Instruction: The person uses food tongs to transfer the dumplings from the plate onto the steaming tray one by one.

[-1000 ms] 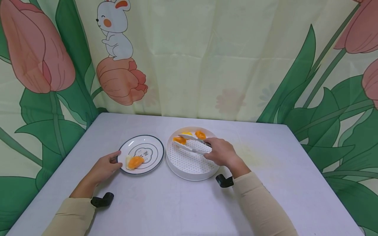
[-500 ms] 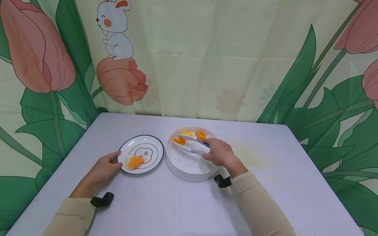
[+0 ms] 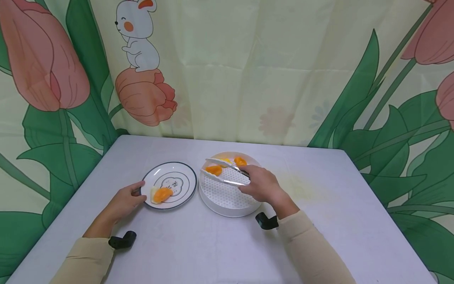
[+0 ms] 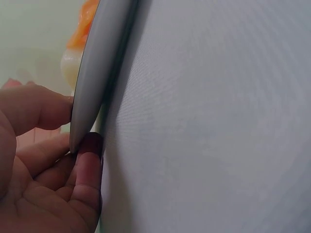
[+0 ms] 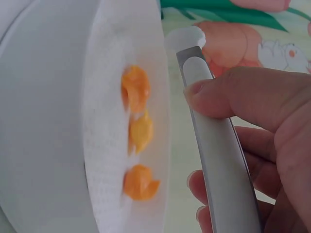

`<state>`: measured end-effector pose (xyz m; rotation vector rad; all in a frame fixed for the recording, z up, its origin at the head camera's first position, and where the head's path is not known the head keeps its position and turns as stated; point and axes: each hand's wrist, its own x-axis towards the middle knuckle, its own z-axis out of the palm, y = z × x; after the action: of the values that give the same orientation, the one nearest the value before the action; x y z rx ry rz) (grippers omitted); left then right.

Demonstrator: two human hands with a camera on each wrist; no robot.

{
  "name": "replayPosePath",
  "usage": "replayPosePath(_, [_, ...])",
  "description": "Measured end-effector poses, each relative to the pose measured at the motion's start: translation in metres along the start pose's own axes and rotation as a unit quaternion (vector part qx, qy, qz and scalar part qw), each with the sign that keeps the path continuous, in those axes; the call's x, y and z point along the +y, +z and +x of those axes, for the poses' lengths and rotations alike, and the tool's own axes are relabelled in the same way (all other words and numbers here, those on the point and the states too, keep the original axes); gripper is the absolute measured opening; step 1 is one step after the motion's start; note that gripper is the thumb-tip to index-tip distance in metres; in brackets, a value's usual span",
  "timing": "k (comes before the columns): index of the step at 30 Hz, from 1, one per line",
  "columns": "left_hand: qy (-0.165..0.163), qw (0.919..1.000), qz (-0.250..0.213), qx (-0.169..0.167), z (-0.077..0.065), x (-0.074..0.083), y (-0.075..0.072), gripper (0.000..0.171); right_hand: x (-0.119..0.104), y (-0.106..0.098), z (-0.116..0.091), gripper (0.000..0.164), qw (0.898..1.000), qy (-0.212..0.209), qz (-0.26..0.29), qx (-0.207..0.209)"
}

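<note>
My left hand (image 3: 124, 203) pinches the near-left rim of a white plate (image 3: 186, 175) with blue rings, thumb on top and fingers underneath in the left wrist view. An orange-and-white food piece (image 3: 162, 195) lies on that plate. My right hand (image 3: 262, 183) grips metal tongs (image 3: 230, 182) with white tips over a round white steamer tray (image 3: 232, 212) with a perforated liner. The tong arms are spread, one on either side of an orange piece (image 3: 213, 170). Beyond them in the tray are a yellow piece (image 3: 225, 161) and another orange piece (image 3: 240, 161).
Plate and tray stand side by side on a white-covered table (image 3: 170, 248). A curtain (image 3: 220, 98) printed with tulips and a rabbit hangs behind the table. Black wrist mounts (image 3: 123, 240) sit at both sleeves.
The tongs have slid left in my right hand, their tips reaching to the tray's left rim. The orange piece between them has shifted slightly left. My left hand stays at the plate.
</note>
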<state>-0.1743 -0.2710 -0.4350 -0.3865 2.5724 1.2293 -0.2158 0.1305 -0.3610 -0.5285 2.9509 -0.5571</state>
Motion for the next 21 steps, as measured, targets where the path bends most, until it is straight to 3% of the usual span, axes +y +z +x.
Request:
replayPosePath(12, [0.003,1.0000,0.003,0.001,0.001,0.001,0.000,0.070,-0.036,0.020,-0.008,0.056,0.996,-0.076,0.019,-0.040])
replayPosePath(21, [0.003,1.0000,0.004,0.000,0.001,0.001,-0.001,0.070,-0.059,0.033,-0.004,0.057,0.993,-0.100,-0.017,-0.065])
